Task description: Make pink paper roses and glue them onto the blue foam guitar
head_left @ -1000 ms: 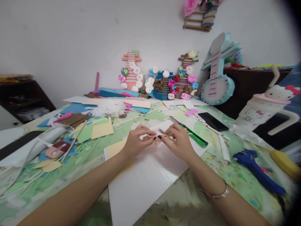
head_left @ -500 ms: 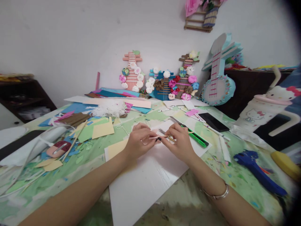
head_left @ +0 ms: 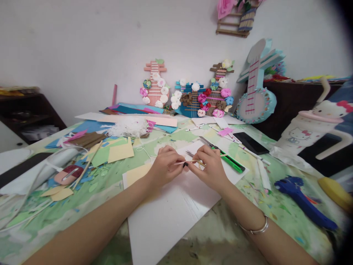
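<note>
Both my hands meet above a white board (head_left: 165, 221), pinching a thin pale stick (head_left: 179, 163) between them. My left hand (head_left: 164, 165) is closed on its pinkish left part. My right hand (head_left: 208, 167) grips it further along, and a pale end sticks out past that hand's right side. Fingers hide much of the stick, and whether paper is wrapped round it is too small to tell. Partly behind my right hand lie small scissors (head_left: 189, 152). A green utility knife (head_left: 231, 162) with its blade out rests just right of that hand.
A blue glue gun (head_left: 303, 200), a black phone (head_left: 250, 142) and a white cup (head_left: 311, 125) stand or lie to the right. Paper scraps (head_left: 121, 151) and white string (head_left: 128, 127) cover the left. Flower-decorated paper instruments (head_left: 193, 101) lean on the wall.
My fingers have shifted slightly around the stick, the left hand's fingers curling a little closer. Everything else on the table stays where it was.
</note>
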The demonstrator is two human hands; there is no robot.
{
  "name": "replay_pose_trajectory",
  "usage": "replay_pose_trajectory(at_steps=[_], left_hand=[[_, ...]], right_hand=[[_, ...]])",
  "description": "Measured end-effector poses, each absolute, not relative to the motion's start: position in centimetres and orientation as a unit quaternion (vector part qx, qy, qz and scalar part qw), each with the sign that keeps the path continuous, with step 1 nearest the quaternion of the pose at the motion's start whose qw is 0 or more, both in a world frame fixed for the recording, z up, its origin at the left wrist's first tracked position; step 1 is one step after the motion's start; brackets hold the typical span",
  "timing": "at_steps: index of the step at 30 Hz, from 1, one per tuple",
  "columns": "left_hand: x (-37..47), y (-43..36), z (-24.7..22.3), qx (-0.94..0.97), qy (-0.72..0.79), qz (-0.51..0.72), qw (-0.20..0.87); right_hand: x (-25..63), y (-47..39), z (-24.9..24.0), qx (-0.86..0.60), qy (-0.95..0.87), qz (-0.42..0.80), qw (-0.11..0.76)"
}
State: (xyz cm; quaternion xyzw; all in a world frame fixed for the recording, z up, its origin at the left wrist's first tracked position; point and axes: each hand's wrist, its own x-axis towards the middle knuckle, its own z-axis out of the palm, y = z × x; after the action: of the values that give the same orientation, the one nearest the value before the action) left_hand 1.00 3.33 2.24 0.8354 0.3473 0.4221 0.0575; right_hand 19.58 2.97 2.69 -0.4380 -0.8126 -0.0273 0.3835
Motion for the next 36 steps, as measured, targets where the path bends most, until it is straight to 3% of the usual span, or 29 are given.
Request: replay_pose_trajectory(at_steps=[15,36], left_hand=[[1.24,3.37,2.02,0.814,0.344,0.465,0.039],[1.24,3.00,2.41,0.827,0.349,0.435,0.068]], right_hand=[[19.44,3.04,2.50,-0.437,-0.803,-0.065,0.401],[19.17,2.92,2.45,-0.443,-0.796,-0.056,0.409]])
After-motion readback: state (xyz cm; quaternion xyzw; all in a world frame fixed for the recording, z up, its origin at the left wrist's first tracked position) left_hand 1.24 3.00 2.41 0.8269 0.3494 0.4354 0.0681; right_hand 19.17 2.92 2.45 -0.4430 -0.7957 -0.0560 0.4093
